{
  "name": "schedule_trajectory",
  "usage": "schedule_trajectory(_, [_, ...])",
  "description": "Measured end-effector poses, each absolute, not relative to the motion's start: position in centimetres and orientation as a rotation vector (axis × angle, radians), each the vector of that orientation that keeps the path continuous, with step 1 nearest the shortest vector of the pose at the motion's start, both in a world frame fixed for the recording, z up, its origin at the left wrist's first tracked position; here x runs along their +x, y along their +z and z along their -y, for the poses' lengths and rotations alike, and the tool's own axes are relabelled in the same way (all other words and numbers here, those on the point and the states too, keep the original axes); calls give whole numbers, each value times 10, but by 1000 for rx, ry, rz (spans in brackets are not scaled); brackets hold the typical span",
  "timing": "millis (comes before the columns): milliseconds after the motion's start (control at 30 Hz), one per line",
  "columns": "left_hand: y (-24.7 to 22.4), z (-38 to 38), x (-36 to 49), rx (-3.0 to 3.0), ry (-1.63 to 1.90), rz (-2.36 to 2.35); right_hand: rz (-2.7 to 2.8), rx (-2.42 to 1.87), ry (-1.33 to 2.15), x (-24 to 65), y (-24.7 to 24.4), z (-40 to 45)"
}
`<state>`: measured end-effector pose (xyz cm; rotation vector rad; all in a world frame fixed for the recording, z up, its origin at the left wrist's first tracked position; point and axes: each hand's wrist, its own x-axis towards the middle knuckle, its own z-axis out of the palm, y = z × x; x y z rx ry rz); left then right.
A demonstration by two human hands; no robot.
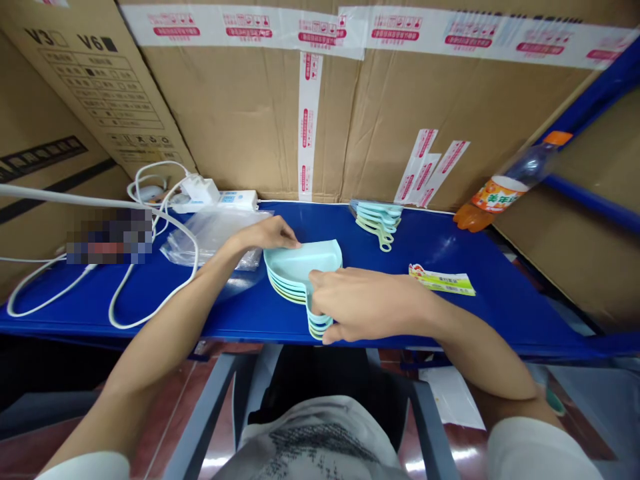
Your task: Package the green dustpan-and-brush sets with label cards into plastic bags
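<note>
A stack of light blue and yellow-green plastic scoops [300, 261] lies on the blue table [240, 319] in front of me, its short handles pointing toward my body. My left hand [273, 235] touches the stack's back left edge, fingers bent and pressed together. Over the handle side lies my right hand [345, 303], its fingers curled round the handle area of the stack. Farther back, against the cardboard, a smaller group of blue and yellow-green scoops [377, 217] rests on the table.
Clear plastic bags [215, 233], a white power strip [239, 199] and looping white cables lie left. At right are a green-white packet [443, 280] and a leaning orange-capped bottle [505, 190]. Cardboard [225, 100] walls the back.
</note>
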<state>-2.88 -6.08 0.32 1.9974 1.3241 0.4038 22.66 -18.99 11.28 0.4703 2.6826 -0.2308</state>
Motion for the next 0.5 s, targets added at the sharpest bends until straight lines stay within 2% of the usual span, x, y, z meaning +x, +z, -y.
schedule_trajectory(267, [6, 62, -30, 1960, 380, -1302, -2573, 661, -253, 210, 101, 203])
schedule_trajectory(500, [3, 63, -27, 1933, 357, -1238, -2738, 963, -318, 231, 55, 230])
